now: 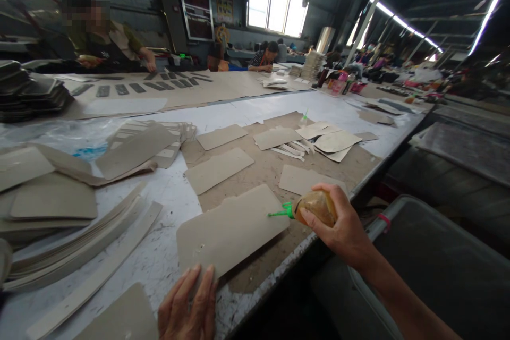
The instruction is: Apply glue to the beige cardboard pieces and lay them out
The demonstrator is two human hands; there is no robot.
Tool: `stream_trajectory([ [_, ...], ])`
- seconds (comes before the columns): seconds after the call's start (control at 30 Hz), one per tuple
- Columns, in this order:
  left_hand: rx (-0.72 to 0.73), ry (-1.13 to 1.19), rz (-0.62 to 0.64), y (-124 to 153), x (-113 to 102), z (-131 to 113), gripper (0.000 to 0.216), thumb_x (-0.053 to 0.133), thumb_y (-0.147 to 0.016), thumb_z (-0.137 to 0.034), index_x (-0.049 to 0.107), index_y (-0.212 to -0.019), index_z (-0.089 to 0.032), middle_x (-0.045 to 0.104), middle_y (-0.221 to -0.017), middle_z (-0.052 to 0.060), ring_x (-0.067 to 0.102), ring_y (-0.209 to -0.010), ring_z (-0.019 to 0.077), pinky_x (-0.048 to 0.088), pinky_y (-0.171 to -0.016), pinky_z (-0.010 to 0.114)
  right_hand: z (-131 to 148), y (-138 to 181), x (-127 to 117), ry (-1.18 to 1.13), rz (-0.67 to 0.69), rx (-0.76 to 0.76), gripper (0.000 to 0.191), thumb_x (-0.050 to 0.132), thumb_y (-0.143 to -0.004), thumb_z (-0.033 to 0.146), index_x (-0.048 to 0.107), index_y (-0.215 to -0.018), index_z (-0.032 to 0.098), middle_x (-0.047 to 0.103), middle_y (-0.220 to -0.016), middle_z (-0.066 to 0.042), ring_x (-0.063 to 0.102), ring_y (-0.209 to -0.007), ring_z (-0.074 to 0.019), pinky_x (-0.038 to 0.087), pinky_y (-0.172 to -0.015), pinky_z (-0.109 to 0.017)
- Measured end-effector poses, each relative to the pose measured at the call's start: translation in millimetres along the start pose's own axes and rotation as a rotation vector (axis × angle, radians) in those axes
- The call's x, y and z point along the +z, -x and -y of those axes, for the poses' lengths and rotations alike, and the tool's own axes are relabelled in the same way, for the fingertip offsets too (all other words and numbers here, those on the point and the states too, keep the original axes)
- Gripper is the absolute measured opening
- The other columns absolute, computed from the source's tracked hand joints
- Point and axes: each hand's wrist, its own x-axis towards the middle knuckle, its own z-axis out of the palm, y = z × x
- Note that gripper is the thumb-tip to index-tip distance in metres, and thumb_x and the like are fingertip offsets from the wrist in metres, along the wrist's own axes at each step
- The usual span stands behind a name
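The head camera looks down at a long table [223,112] with a white top that has dark specks and smudges on it. A brown sheet [263,171] lies over part of it, and this is scuffed too. A big grey card [235,226] lies near the front edge, partly on the brown sheet. The left hand [188,303] is flat and open, with its fingertips on the card's near corner. The right hand [345,231] is closed around a yellow-brown bottle [316,209]. The bottle's green tip [282,211] points at the right end of the card; I cannot tell if it touches.

More cards lie farther back. On the left are long bent strips [79,247], a pile of cards [56,196] and a clear plastic bag [75,138]. A grey tub [442,255] stands by the table's right side.

Across the way, a person in an apron [113,45] is at another table [223,90] with dark pieces [157,85] set out on it. The room is dim, with a bright window [277,2] and long lamps [398,18] up high.
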Motion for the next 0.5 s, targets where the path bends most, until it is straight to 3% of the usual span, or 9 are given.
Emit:
stream_trajectory([
  [0.1,-0.011,0.036,-0.005,-2,-2,-3,0.063,0.069,-0.078,-0.002,0.054,-0.136,-0.024,0.063,-0.118,0.011,0.057,-0.110,0.0250,0.044,-0.096,0.037,9,5,-2,-0.230,0.099,0.118,0.042,0.065,-0.082,0.048,0.049,-0.113,0.024,0.059,-0.083,0.001,0.059,-0.067,-0.0160,0.050,-0.059,-0.026],
  [0.2,-0.032,0.051,0.003,-5,-6,-12,0.049,0.067,-0.079,0.001,0.062,-0.124,-0.020,0.064,-0.114,0.010,0.057,-0.110,0.0238,0.044,-0.097,0.036,23,6,10,-0.344,0.110,0.136,0.044,0.067,-0.082,0.049,0.049,-0.113,0.025,0.061,-0.082,0.001,0.060,-0.066,-0.0154,0.050,-0.057,-0.024],
  [0.33,-0.087,0.010,-0.005,-6,-6,-22,0.038,0.066,-0.081,-0.001,0.065,-0.115,-0.017,0.065,-0.111,0.010,0.056,-0.110,0.0244,0.044,-0.096,0.038,45,6,45,-0.310,0.144,0.056,0.045,0.068,-0.081,0.047,0.049,-0.115,0.025,0.060,-0.088,-0.001,0.060,-0.068,-0.0160,0.051,-0.060,-0.027],
  [0.5,-0.109,0.026,0.051,1,-7,-24,0.042,0.059,-0.083,0.002,0.062,-0.122,-0.014,0.064,-0.116,0.011,0.054,-0.113,0.0237,0.042,-0.099,0.038,66,4,85,-0.246,0.168,-0.128,0.040,0.065,-0.082,0.038,0.049,-0.115,0.023,0.057,-0.105,-0.006,0.060,-0.091,-0.0219,0.051,-0.079,-0.035],
])
